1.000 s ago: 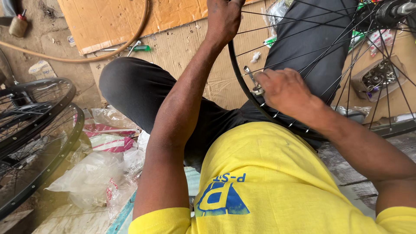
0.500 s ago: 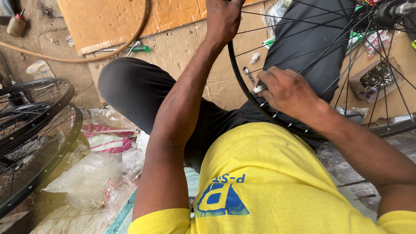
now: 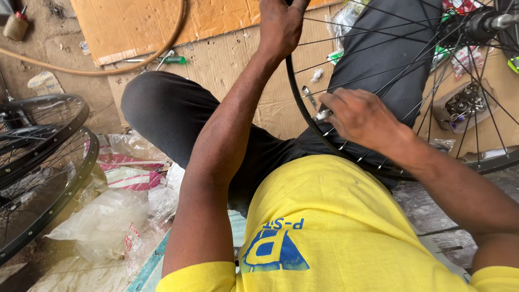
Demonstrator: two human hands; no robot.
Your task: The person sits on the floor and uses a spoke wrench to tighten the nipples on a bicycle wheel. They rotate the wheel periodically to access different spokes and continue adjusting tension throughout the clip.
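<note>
Gripping the wheel (image 3: pixel 378 81) rim at top centre, our left hand (image 3: pixel 281 21) steadies it; right hand (image 3: pixel 359 116) pinches a small tool (image 3: pixel 322 114). Stiff, light rim; thin spokes bend.

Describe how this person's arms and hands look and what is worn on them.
Both arms are bare from the short yellow sleeves down. The left hand and right hand wear no gloves; no watch, ring or band shows. The yellow shirt carries a blue printed emblem.
</note>
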